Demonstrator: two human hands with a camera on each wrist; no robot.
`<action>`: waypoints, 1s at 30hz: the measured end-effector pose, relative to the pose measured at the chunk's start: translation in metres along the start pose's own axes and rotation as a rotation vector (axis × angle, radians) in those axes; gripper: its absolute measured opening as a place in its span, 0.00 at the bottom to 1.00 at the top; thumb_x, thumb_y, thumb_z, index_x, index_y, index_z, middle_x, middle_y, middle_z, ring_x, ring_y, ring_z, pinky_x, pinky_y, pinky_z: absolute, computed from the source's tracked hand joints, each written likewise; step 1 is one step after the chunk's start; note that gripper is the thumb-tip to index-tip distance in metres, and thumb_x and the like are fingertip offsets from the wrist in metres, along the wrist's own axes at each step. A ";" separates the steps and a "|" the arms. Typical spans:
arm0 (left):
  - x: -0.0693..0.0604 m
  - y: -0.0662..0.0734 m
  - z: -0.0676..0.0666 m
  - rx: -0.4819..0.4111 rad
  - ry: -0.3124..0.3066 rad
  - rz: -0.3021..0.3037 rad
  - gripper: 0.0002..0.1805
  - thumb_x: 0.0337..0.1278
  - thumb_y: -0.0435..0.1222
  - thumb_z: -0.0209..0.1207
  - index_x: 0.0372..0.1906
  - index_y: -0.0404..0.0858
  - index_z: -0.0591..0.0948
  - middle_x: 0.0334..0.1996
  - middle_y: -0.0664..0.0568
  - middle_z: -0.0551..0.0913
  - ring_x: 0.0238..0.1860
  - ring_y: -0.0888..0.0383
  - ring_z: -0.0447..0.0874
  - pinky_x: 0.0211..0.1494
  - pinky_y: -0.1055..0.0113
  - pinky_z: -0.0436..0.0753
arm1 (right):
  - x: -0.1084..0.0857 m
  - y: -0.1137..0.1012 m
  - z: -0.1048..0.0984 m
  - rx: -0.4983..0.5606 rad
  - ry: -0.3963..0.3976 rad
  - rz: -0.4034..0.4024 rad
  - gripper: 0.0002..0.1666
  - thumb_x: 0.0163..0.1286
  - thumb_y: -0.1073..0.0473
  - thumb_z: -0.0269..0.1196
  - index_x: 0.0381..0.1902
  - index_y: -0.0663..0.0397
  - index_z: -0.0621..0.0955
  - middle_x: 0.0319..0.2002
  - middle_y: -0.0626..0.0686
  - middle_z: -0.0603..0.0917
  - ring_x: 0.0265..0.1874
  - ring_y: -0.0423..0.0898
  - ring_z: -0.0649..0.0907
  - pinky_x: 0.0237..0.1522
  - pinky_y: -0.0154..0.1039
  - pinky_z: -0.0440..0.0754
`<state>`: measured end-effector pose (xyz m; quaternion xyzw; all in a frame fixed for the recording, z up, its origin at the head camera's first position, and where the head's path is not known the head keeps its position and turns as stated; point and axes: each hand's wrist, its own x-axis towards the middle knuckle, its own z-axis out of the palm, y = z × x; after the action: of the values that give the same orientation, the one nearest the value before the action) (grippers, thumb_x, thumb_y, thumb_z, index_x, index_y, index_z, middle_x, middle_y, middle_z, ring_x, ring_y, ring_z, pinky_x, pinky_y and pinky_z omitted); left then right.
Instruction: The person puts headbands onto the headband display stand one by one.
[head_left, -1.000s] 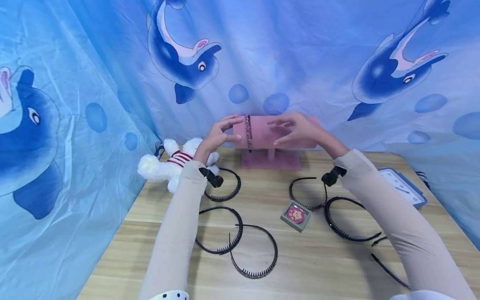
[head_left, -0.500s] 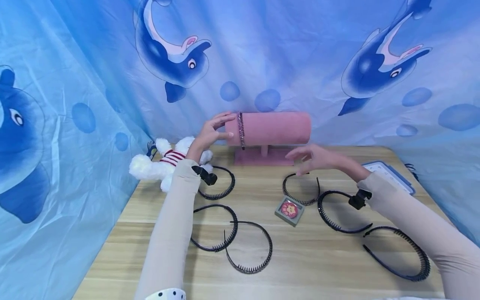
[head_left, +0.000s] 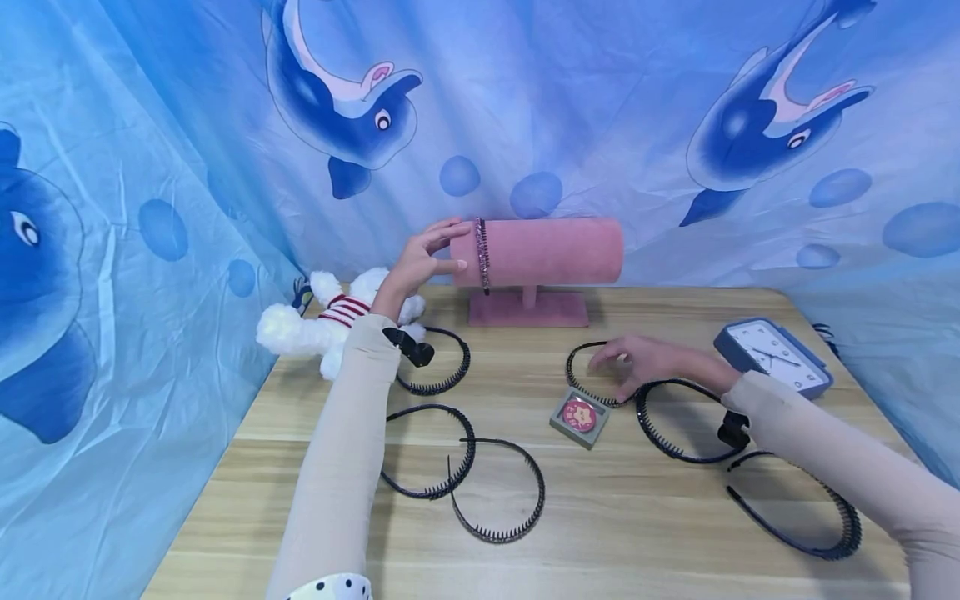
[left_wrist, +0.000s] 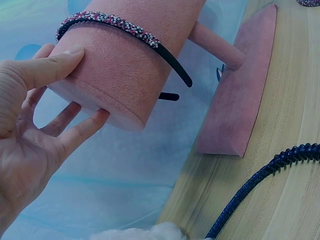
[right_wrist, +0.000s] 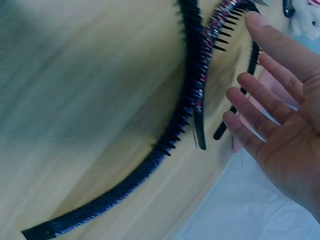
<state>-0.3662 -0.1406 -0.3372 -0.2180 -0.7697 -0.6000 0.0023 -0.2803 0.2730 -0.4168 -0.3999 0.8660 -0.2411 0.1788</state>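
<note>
A pink padded cylinder display stand [head_left: 555, 252] is at the back of the table. Around its left part sits a glittery pink-and-silver headband [left_wrist: 115, 22] with black ends. My left hand [head_left: 417, 265] holds the cylinder's left end, thumb on one side and fingers on the other. Right of centre, my right hand [head_left: 643, 363] hovers by a toothed headband [head_left: 570, 372], its fingers spread and nothing between them. In the right wrist view, that headband shows glitter and comb teeth, and a dark blue sparkly headband [right_wrist: 112, 192] lies beside it.
A small framed box [head_left: 579, 417] lies in front of the right hand. Several other headbands are spread about, including overlapping ones at front left [head_left: 542, 492]. A white plush toy [head_left: 303, 332] is at the left, a blue clock [head_left: 776, 354] at the right.
My right hand has left the cylinder and moved down and toward me to the headband near the framed box. The left hand has stayed at the cylinder's end.
</note>
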 end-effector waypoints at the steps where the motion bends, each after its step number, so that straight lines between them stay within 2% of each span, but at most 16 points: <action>1: 0.000 0.001 0.000 0.001 0.000 -0.002 0.35 0.55 0.23 0.68 0.70 0.37 0.75 0.79 0.51 0.63 0.77 0.43 0.63 0.75 0.49 0.73 | -0.001 0.001 0.002 -0.012 -0.003 -0.020 0.36 0.49 0.60 0.82 0.57 0.62 0.83 0.58 0.63 0.84 0.58 0.65 0.80 0.59 0.67 0.79; 5: 0.000 0.004 0.000 0.004 -0.005 -0.001 0.35 0.55 0.23 0.68 0.70 0.36 0.75 0.79 0.51 0.63 0.77 0.44 0.63 0.75 0.49 0.74 | -0.004 0.000 0.011 -0.055 0.000 -0.066 0.35 0.44 0.65 0.81 0.54 0.62 0.85 0.54 0.60 0.85 0.56 0.62 0.81 0.61 0.63 0.80; 7: -0.002 0.010 -0.001 -0.002 -0.014 -0.009 0.35 0.55 0.22 0.67 0.70 0.34 0.73 0.79 0.49 0.62 0.78 0.43 0.62 0.76 0.48 0.72 | -0.005 -0.001 0.014 -0.079 0.011 -0.069 0.34 0.44 0.66 0.81 0.53 0.61 0.85 0.51 0.59 0.85 0.53 0.59 0.82 0.59 0.59 0.82; 12: -0.003 0.011 -0.003 0.000 -0.014 -0.004 0.36 0.54 0.21 0.67 0.70 0.34 0.73 0.80 0.48 0.61 0.78 0.42 0.62 0.76 0.49 0.72 | -0.005 0.002 0.018 -0.080 0.032 -0.066 0.31 0.47 0.66 0.81 0.53 0.59 0.87 0.44 0.55 0.83 0.42 0.50 0.81 0.45 0.42 0.84; 15: -0.004 0.012 -0.003 0.005 -0.014 -0.013 0.36 0.54 0.22 0.68 0.70 0.35 0.73 0.80 0.49 0.61 0.78 0.42 0.62 0.76 0.49 0.72 | -0.004 0.005 0.019 -0.051 0.034 -0.074 0.28 0.49 0.69 0.79 0.51 0.61 0.87 0.41 0.55 0.83 0.37 0.47 0.81 0.38 0.37 0.85; 18: -0.005 0.014 -0.002 0.005 -0.011 -0.026 0.36 0.54 0.22 0.68 0.70 0.36 0.74 0.80 0.50 0.61 0.78 0.43 0.62 0.77 0.49 0.71 | -0.003 0.006 0.019 -0.035 0.043 -0.085 0.23 0.50 0.72 0.77 0.47 0.62 0.88 0.38 0.56 0.84 0.34 0.47 0.82 0.34 0.35 0.86; 22: -0.005 0.015 -0.001 0.003 -0.011 -0.043 0.36 0.54 0.22 0.68 0.70 0.37 0.74 0.80 0.52 0.61 0.78 0.44 0.61 0.77 0.49 0.71 | -0.003 0.006 0.018 -0.023 0.056 -0.071 0.15 0.53 0.73 0.75 0.40 0.61 0.89 0.36 0.55 0.85 0.33 0.47 0.84 0.34 0.33 0.85; 26: -0.005 0.014 0.000 0.001 -0.022 -0.050 0.36 0.55 0.22 0.67 0.71 0.38 0.73 0.80 0.51 0.59 0.78 0.44 0.61 0.76 0.49 0.73 | -0.004 0.006 0.017 -0.031 0.052 -0.057 0.13 0.54 0.73 0.74 0.38 0.60 0.89 0.35 0.54 0.85 0.33 0.44 0.85 0.36 0.33 0.87; 30: -0.006 0.013 0.001 0.000 -0.025 -0.052 0.36 0.55 0.22 0.67 0.71 0.38 0.73 0.81 0.51 0.59 0.78 0.44 0.60 0.76 0.48 0.72 | -0.004 0.007 0.013 -0.034 0.061 -0.077 0.13 0.54 0.74 0.74 0.38 0.62 0.89 0.35 0.54 0.87 0.35 0.43 0.86 0.38 0.37 0.89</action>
<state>-0.3564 -0.1396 -0.3270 -0.2052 -0.7752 -0.5970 -0.0230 -0.2752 0.2769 -0.4311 -0.4284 0.8590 -0.2450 0.1363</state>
